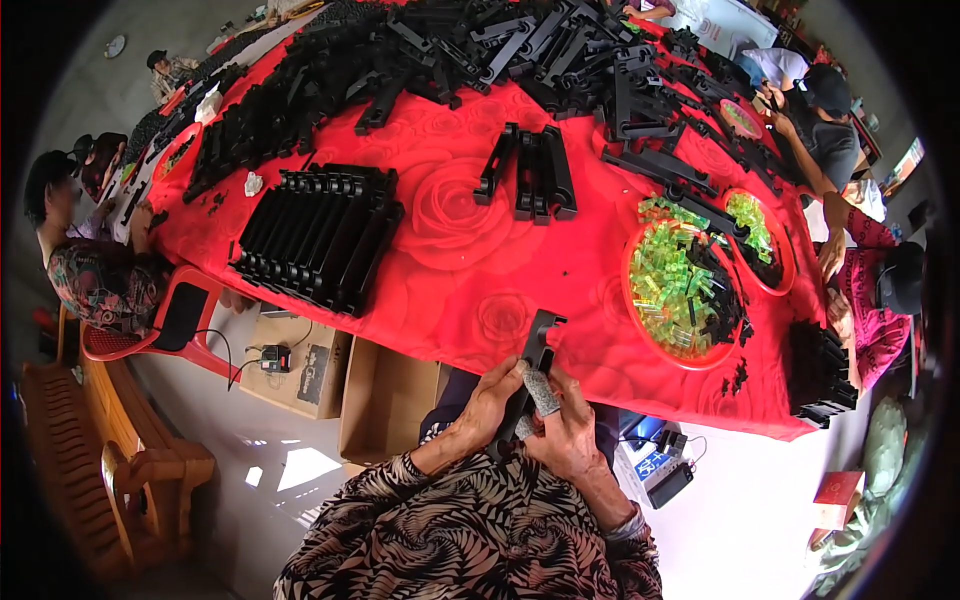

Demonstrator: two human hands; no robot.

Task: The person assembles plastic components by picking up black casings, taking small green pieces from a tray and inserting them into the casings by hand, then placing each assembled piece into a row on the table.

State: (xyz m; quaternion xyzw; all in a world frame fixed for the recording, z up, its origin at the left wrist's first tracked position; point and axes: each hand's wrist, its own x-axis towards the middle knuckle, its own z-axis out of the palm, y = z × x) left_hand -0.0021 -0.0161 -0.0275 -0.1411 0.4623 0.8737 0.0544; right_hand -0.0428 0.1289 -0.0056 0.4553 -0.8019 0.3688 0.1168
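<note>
So both hands' fingers are closed snugly around one black plastic piece [540, 345], left hand [485, 408] on one side, right hand [572, 436] on the other, by the worktop's [450, 325] near edge. It's long, slim and notched up top; grey finger wraps [541, 393] cover part of its middle.

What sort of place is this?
Likely a small, perhaps home-based, assembly workroom: piled black parts, a red bowl of small yellow-green pieces, and several people around one red-covered table.
</note>
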